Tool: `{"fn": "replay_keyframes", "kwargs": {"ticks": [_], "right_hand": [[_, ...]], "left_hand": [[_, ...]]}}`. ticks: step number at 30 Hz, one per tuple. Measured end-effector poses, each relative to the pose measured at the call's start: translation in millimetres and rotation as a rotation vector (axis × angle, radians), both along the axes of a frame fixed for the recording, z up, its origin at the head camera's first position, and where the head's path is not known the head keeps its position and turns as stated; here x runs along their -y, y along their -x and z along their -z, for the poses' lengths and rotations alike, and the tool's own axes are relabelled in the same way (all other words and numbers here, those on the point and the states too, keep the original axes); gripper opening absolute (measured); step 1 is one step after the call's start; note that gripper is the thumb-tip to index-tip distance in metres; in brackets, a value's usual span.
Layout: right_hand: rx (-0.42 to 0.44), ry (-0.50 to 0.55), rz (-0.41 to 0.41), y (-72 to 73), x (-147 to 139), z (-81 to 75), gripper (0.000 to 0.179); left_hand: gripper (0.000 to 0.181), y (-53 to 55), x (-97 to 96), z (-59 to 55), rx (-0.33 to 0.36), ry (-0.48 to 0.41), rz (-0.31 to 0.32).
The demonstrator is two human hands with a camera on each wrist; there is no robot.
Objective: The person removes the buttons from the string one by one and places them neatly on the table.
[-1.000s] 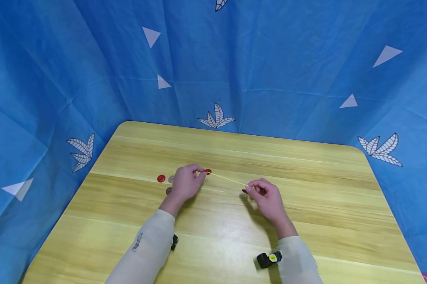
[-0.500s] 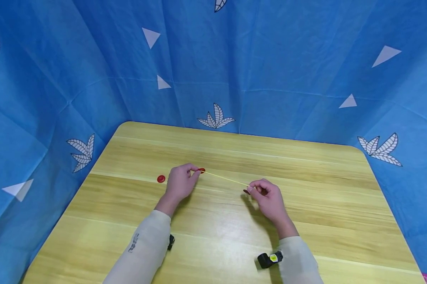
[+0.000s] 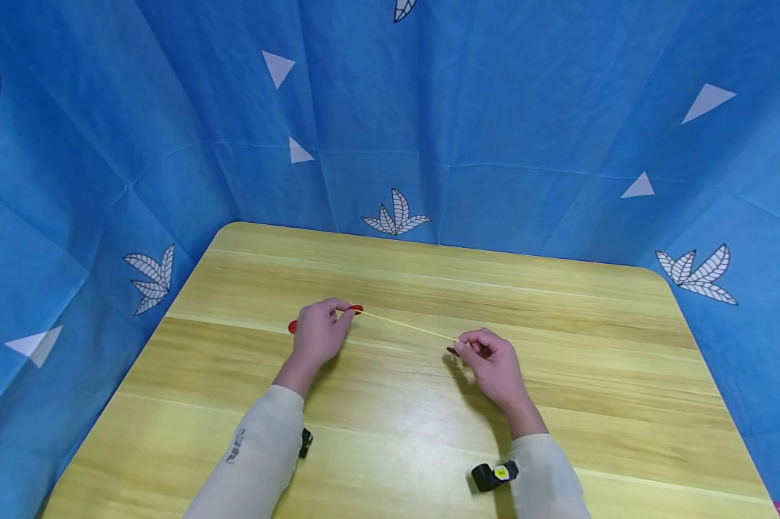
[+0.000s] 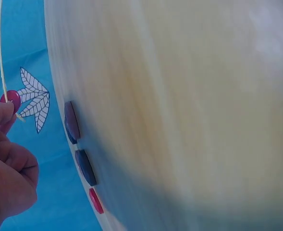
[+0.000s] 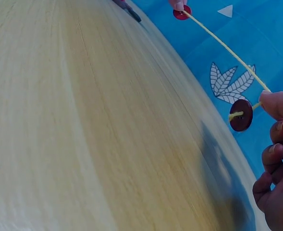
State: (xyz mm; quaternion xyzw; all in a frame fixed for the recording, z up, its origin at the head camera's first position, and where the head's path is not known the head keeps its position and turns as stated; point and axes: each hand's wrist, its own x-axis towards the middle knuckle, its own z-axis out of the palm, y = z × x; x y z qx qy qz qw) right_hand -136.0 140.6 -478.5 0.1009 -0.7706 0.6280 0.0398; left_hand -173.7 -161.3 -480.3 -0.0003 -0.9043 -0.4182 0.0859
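Between thumb and forefinger, my left hand [image 3: 317, 331] pinches a round red button [image 4: 11, 99] threaded on a yellow string [image 3: 406, 326]. A short tail of the string sticks out past that button in the left wrist view. The string runs taut to my right hand [image 3: 497, 362], whose thumb and fingers pinch it. From the right-hand end hangs a dark red button [image 5: 240, 115], the string looped through its holes. Both hands are raised over the wooden table.
Loose buttons lie on the table [image 3: 559, 389] by the left hand: a red button [image 4: 96, 200], a dark button [image 4: 85, 167] and a brownish button [image 4: 71, 120]. The hand mostly hides them in the head view. A blue patterned curtain [image 3: 526, 108] surrounds the table's far and side edges.
My left hand has moved left with the red button, sliding it along or drawing out a longer span of string. It now covers the loose grey buttons. My right hand has barely moved.
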Motion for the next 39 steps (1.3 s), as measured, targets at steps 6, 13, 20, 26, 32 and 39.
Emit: {"fn": "replay_keyframes", "kwargs": {"ticks": [6, 13, 20, 26, 32, 39], "right_hand": [[-0.001, -0.007, 0.002, -1.2, 0, -1.3, 0.007], [0.007, -0.019, 0.002, -1.8, -2, -0.1, 0.003], [-0.013, -0.04, 0.012, -1.6, -2, 0.2, 0.003], [-0.003, -0.045, 0.014, -1.9, -2, -1.0, 0.003], [0.011, -0.039, 0.001, -2.4, -1, -0.1, 0.003], [0.009, -0.027, 0.001, -1.7, -2, 0.2, 0.003]], "left_hand": [[0.014, -2.1, 5.3, -2.6, 0.046, -0.032, -0.026], [0.014, -4.8, 11.7, -6.2, 0.147, -0.164, -0.071], [0.013, -3.9, 22.5, -5.2, 0.046, 0.0, -0.083], [0.012, -4.4, 29.3, -3.3, -0.013, 0.049, -0.08], [0.013, -5.4, 33.4, -2.1, -0.01, 0.036, -0.087], [0.016, -7.4, 39.5, -2.8, 0.028, 0.038, -0.118]]}}
